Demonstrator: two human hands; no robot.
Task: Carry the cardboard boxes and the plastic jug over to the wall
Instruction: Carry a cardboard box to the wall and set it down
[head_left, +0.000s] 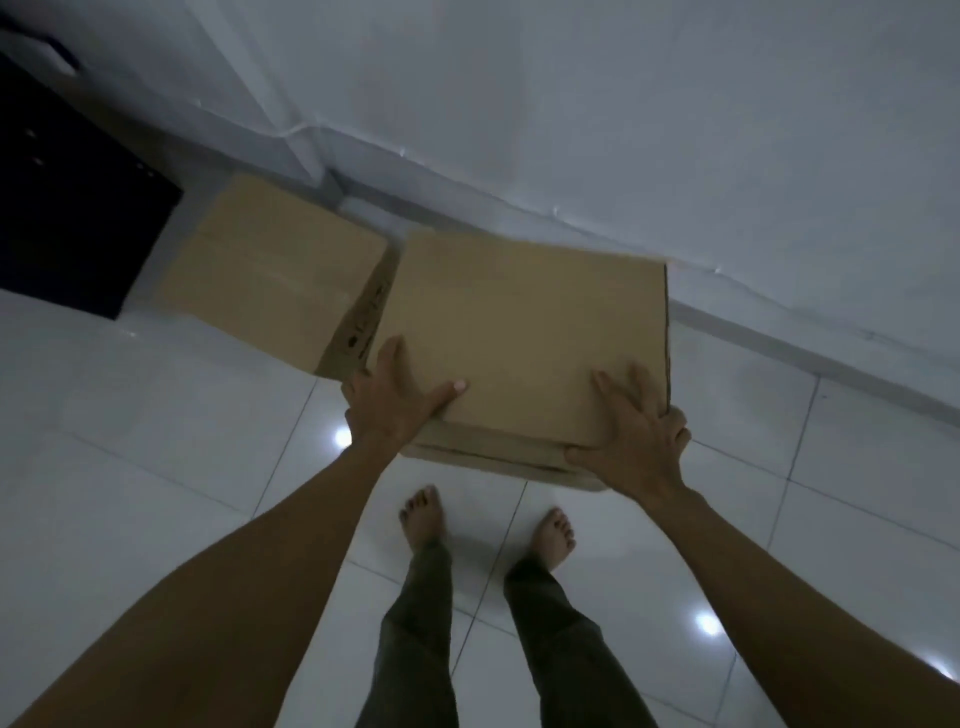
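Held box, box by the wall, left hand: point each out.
held box (519, 332): head view, middle of top face.
box by the wall (275, 270): head view, top face.
left hand (389, 400): head view, back of hand.

Head camera looks steeply down, close over outstretched arms, toward floor (156, 415) and wall (623, 104).

Bare forearms (291, 545), bare feet (423, 519), dark grey-olive trousers (410, 639).
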